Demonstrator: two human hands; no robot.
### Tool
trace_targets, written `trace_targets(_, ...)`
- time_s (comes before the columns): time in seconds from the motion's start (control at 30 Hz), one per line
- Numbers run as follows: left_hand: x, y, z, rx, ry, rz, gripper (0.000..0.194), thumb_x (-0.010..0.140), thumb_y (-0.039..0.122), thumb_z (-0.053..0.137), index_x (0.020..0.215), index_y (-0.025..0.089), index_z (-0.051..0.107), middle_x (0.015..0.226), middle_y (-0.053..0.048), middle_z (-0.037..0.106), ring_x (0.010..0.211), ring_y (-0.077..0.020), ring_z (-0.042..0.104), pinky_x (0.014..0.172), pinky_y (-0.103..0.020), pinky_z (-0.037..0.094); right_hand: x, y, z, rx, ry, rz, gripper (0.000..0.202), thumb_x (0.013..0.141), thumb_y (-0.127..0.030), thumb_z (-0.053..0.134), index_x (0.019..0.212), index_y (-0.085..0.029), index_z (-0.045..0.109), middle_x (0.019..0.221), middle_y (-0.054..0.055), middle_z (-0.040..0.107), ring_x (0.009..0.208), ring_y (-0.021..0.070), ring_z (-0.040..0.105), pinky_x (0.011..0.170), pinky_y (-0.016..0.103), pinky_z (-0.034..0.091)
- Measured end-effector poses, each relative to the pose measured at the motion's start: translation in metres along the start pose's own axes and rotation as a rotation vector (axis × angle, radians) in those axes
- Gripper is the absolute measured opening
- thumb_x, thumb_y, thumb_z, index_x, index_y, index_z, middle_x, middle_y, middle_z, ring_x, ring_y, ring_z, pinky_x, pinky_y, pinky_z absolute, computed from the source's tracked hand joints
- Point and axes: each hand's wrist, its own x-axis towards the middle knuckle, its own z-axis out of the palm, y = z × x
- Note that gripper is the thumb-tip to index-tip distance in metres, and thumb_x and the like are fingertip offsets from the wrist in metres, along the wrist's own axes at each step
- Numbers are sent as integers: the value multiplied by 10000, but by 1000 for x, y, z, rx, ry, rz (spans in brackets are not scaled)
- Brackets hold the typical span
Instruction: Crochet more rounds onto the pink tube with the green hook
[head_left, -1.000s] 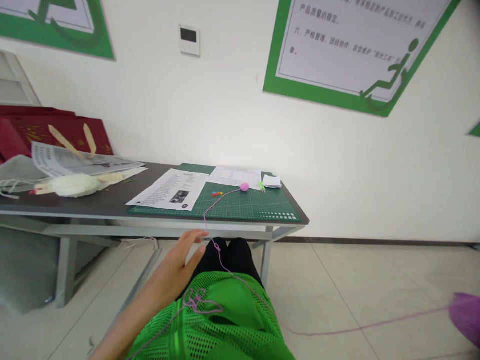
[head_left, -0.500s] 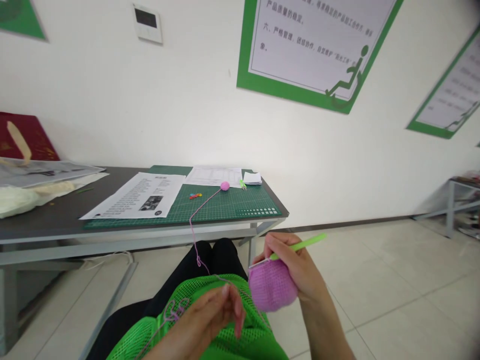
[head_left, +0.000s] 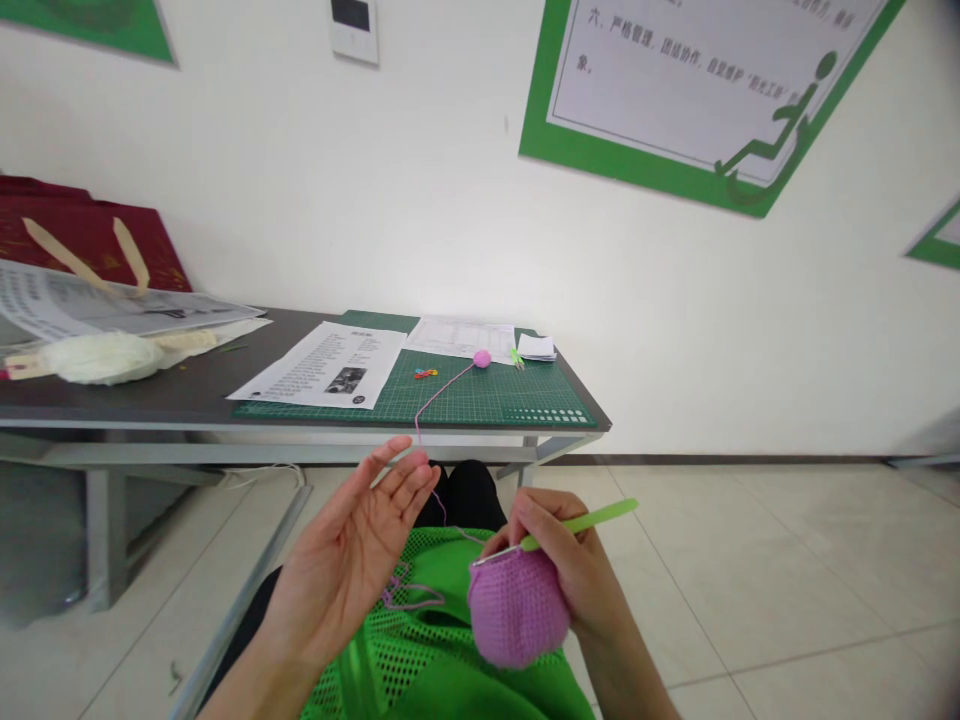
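With the right hand (head_left: 577, 565) closed on the crochet hook (head_left: 600, 517) and purple crocheted piece (head_left: 519, 610) over the green vest (head_left: 457, 665), and the left (head_left: 337, 560) open, palm up, by the yarn (head_left: 445, 386), contact unclear, light, even tension should keep loops uniform.

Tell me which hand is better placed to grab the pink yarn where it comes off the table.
Left, I'd say. The left hand is open, and its fingertips are close to the yarn. The right hand already holds the green-handled hook and pink knitted piece.
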Motion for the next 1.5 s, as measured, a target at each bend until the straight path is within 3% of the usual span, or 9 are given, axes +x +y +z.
trace_targets(0.13, -12, -4, -14, 179, -118, -172, 312, 1040, 294, 521, 987, 126, 778, 892, -72, 786, 872, -163, 715, 901, -249, 541, 1, -9, 0, 44, 59, -5, 439, 812, -524, 752, 575, -183, 609, 545, -13, 586, 594, 167, 685, 555, 243, 514)
trace_targets(0.33, -20, -40, -30, 199, -307, -590, 553, 1023, 441, 537, 661, 70, 731, 479, -2, 631, 373, -86, 526, 787, -382, 588, 4, -19, 3, 90, 191, -54, 412, 807, -499, 751, 560, -209, 593, 529, -36, 567, 537, 112, 617, 566, 214, 508)
trace_targets(0.5, -7, -45, -12, -47, -131, -388, 297, 1030, 369, 546, 931, 137, 703, 748, 6, 725, 643, -134, 697, 702, -321, 604, 3, -15, 10, 77, 221, -59, 450, 790, -541, 750, 547, -214, 557, 542, -25, 537, 570, 145, 615, 569, 253, 499)
trace_targets(0.67, 0, -8, -1, -89, 50, -73, 637, 1097, 171, 87, 1030, 161, 721, 890, -37, 780, 883, -77, 741, 1036, -319, 531, 0, -7, 9, 50, 214, -44, 444, 799, -563, 723, 562, -227, 555, 555, -16, 524, 522, 148, 547, 575, 301, 494)
trace_targets(0.83, -17, -1, -3, 171, 82, 137, 225, 987, 247, 584, 1102, 179, 765, 1030, -74, 797, 1040, -194, 706, 1023, -269, 497, 0, -2, 11, 5, 218, -43, 454, 810, -574, 700, 561, -229, 542, 566, -1, 533, 547, 165, 548, 556, 306, 482)
trace_targets(0.97, -29, -17, -5, 463, 36, 110, 349, 706, 34, 858, 1021, 182, 829, 1136, -89, 784, 1275, -237, 543, 1105, -175, 320, -1, -3, 15, -29, 240, -73, 454, 819, -572, 689, 563, -224, 548, 574, -7, 540, 548, 154, 545, 564, 294, 487)
trace_targets(1.17, -28, -22, -3, 484, -49, -30, 228, 820, 261, 818, 614, 170, 782, 661, -33, 646, 654, -159, 516, 648, -201, 459, -5, -2, 14, -140, 278, -120, 448, 886, -541, 629, 591, -211, 556, 596, -3, 579, 564, 149, 547, 566, 278, 458)
trace_targets(1.37, -21, -19, 19, 196, 71, -20, 261, 782, 372, 838, 931, 158, 836, 658, 31, 494, 622, -92, 457, 669, -166, 495, -8, 6, 23, -324, 281, -185, 469, 953, -494, 572, 589, -201, 526, 562, -17, 491, 568, 131, 467, 539, 267, 349)
trace_targets(1.5, -20, -27, 31, 199, 108, 21, 353, 791, 331, 840, 1117, 196, 814, 737, 25, 595, 663, -69, 509, 701, -113, 482, -9, 9, 33, -417, 269, -226, 496, 985, -497, 516, 587, -204, 471, 535, -33, 419, 526, 114, 407, 495, 266, 289)
